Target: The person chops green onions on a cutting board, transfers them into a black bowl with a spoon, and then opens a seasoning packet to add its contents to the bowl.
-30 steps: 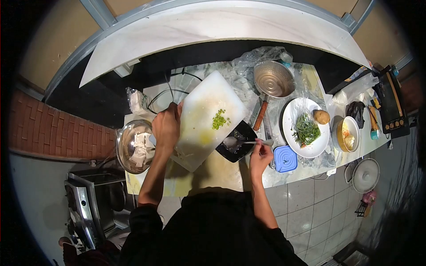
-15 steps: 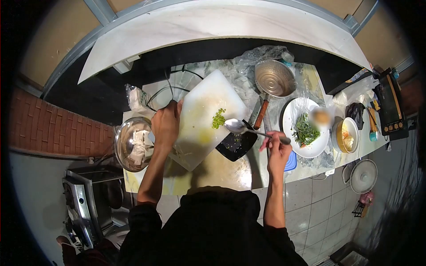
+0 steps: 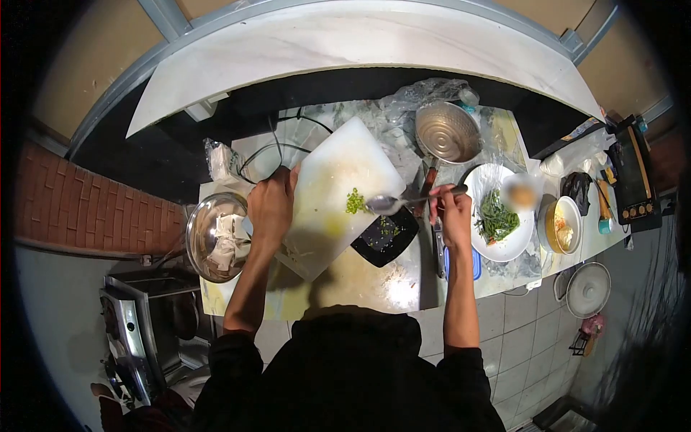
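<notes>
A white cutting board [image 3: 338, 162] lies turned diagonally on the counter, with a small pile of chopped green pieces [image 3: 355, 201] near its right edge. My right hand [image 3: 453, 212] grips a metal spoon [image 3: 385, 204], whose bowl is beside the green pile. Below the spoon sits a black square dish [image 3: 384, 241] with small green and pale bits in it. My left hand [image 3: 272, 205] is closed at the board's left edge, around a dark handle whose blade is mostly hidden.
A glass bowl [image 3: 198, 241] with pale blocks stands at the left. On the right are a saucepan [image 3: 448, 133], a white plate [image 3: 507, 245] with green leaves, a bowl [image 3: 568, 223] of food and a blue-edged container [image 3: 475, 266]. A cable [image 3: 248, 155] lies behind the board.
The right hand has moved up, bringing the spoon's handle higher and its bowl slightly rightward. More green bits show in the black dish, and the pile looks smaller. The left hand is nearly still.
</notes>
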A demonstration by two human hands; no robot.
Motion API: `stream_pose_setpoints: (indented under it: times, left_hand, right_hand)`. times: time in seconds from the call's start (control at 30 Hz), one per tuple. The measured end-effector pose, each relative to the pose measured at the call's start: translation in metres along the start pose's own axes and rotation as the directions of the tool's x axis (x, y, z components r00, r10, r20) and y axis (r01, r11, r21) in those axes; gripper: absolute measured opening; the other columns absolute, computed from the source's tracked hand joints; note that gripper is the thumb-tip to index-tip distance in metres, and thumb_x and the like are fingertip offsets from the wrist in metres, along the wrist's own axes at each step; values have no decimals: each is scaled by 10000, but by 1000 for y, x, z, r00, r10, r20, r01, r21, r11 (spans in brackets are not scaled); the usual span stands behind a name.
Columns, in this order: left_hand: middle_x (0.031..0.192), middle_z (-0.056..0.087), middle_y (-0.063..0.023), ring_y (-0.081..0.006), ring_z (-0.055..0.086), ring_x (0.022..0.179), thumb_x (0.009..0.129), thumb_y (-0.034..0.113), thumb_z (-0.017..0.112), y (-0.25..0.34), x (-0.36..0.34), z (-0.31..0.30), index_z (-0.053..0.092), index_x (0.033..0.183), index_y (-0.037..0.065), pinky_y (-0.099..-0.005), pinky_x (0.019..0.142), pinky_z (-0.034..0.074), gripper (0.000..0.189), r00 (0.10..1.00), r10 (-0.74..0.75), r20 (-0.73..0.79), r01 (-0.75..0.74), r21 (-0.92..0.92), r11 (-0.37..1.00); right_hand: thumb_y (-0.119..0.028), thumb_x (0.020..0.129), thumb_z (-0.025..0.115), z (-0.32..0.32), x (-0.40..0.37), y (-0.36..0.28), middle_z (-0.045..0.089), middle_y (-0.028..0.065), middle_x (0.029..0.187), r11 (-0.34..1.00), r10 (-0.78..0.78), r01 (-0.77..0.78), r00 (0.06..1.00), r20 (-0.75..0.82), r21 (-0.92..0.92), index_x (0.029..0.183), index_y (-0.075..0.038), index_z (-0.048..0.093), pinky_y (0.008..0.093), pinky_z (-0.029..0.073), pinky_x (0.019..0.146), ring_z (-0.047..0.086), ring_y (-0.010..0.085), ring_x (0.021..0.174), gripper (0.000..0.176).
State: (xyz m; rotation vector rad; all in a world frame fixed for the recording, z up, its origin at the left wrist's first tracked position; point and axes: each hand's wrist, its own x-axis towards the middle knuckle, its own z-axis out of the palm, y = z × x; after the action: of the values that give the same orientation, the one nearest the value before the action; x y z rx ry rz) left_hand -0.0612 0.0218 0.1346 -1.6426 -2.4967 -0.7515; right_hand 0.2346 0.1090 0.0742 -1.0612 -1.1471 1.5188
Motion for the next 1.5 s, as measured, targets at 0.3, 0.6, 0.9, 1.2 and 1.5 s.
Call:
stream_pose_setpoints:
  times: [0.3,0.6,0.9,1.2,1.5]
  left_hand:
    - [695,579,-212,-437,562,724,926,349,482,10,-1,0,579,830,42,-479,611,422,336,996,-28,90,29,-7,1000]
    - [663,574,-231,-440,568,663,929,361,470,2,1,6,556,773,17,-504,583,432,388,999,20,35,-21,12,1000]
    - [684,570,-231,-448,550,703,925,353,482,1,3,8,565,787,25,-500,601,423,366,998,-13,62,16,-42,999]
    - [673,572,-206,-432,540,696,926,357,479,-24,16,19,572,775,23,-485,606,403,378,998,-51,46,55,-89,994]
    - [676,564,-206,-420,541,711,934,408,441,-33,18,21,576,781,23,-474,635,399,436,989,-86,124,100,-107,989]
  right_hand:
    - [-107,925,460,28,6,-17,517,53,604,995,-40,38,999,30,89,846,37,561,258,377,402,461,119,443,193]
    - [-162,957,446,-4,-5,-22,503,30,600,980,67,-38,987,147,-195,843,20,563,215,340,388,433,82,432,245]
    - [-140,943,450,22,-8,-24,502,17,608,985,30,3,982,188,-170,839,13,565,221,323,407,434,70,449,218]
    - [-214,968,452,-29,-33,-20,506,22,605,963,35,-9,995,93,-268,829,12,572,217,327,407,434,67,454,291]
    - [-147,952,450,11,-26,-14,519,49,627,997,-30,35,996,-80,63,861,33,555,238,367,389,462,98,464,227]
